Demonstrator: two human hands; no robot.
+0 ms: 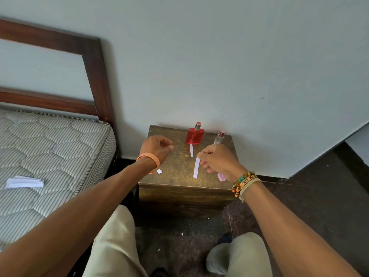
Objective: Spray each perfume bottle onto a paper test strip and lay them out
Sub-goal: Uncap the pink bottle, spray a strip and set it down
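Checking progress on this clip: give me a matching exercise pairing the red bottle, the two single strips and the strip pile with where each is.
1 red bottle
2 nearer strip
3 farther strip
4 strip pile

a on the mattress
b pinched by the right hand
c upright at the back of the table
d flat on the table

Pairs: 1-c, 2-b, 3-d, 4-a

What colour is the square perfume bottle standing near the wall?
Red perfume bottle, clearest in the head view.
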